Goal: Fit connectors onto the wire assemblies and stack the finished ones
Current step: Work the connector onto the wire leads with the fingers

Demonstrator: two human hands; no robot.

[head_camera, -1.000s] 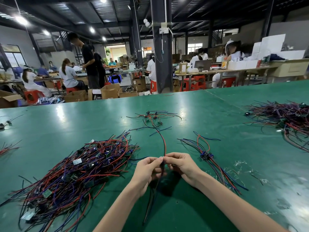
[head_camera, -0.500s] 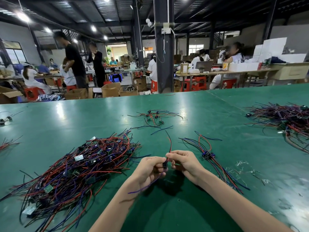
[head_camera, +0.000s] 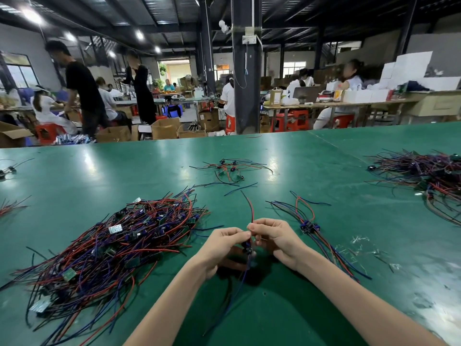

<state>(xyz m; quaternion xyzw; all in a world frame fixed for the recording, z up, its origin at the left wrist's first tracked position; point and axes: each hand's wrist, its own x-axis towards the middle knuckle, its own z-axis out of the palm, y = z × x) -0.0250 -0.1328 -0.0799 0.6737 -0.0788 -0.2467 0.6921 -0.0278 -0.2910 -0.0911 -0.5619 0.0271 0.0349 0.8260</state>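
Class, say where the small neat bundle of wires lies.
In the head view, the small bundle lies on the green table, just right of the right hand.

Person's body in view: two forearms and two hands, all in the lower half of the frame. Left forearm (head_camera: 169, 303) enters from the bottom edge left of centre; right forearm (head_camera: 361, 303) enters from the lower right corner. Both are bare along their whole visible length, right to the frame edge. Left hand (head_camera: 224, 245) and right hand (head_camera: 277, 239), lower centre, are bare too. Fingers (head_camera: 262, 224) slender; nails short and plain where they show. Wrists narrow. Arms look wider toward the bottom edge.
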